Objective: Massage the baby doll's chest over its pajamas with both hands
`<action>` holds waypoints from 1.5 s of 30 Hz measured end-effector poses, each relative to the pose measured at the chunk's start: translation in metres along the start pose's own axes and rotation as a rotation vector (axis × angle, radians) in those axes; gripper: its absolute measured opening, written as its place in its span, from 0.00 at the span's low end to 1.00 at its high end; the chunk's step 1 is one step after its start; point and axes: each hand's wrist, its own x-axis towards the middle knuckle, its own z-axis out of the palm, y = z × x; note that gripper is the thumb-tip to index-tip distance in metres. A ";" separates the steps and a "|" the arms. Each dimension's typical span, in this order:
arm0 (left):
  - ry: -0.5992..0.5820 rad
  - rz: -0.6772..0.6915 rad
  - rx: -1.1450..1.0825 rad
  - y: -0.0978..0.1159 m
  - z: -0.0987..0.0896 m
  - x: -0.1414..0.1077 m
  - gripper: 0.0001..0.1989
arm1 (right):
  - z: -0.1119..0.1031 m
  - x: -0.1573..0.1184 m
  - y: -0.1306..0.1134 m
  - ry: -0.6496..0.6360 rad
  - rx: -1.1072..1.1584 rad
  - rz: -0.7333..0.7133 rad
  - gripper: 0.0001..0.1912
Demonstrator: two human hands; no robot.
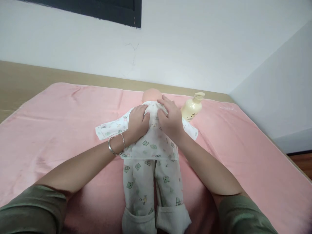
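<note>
A baby doll lies on a pink cloth, its bald head at the far end. It wears a white printed top with both sleeves spread sideways, and matching trousers with folded cuffs. My left hand, below a silver bangle, rests on the left upper part of the top, fingers lying flat. On the right upper part, near the shoulder, lies my right hand with its thumb and fingers apart. Neither hand grips anything visible. The doll's face is not visible.
A cream pump bottle is on the cloth beyond the right sleeve. Behind the cloth runs a tan table edge against a white wall. A dark frame is at the top left.
</note>
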 end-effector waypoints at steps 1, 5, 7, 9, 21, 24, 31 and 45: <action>-0.008 -0.002 -0.008 0.000 -0.001 0.000 0.21 | 0.001 -0.002 0.000 0.029 -0.038 -0.018 0.26; -0.018 0.008 -0.001 0.001 -0.001 0.001 0.20 | 0.015 -0.001 0.009 -0.104 -0.159 -0.060 0.24; -0.020 0.014 0.006 0.000 -0.001 0.002 0.19 | 0.018 0.001 0.012 -0.166 -0.160 -0.072 0.22; -0.016 0.014 0.009 0.000 0.000 0.002 0.18 | 0.018 0.001 0.012 -0.123 -0.138 -0.074 0.23; 0.136 0.053 -0.013 -0.001 0.001 -0.007 0.23 | 0.007 -0.008 -0.006 -0.089 -0.230 -0.092 0.26; 0.146 0.072 -0.030 -0.001 0.002 -0.009 0.24 | 0.007 -0.008 -0.006 -0.025 -0.247 -0.105 0.31; 0.046 0.045 -0.067 -0.003 0.003 -0.003 0.22 | 0.021 -0.002 0.010 -0.243 -0.309 -0.164 0.26; -0.003 -0.208 -0.380 0.037 -0.031 0.013 0.25 | -0.105 0.003 -0.004 -0.563 -0.368 -0.276 0.30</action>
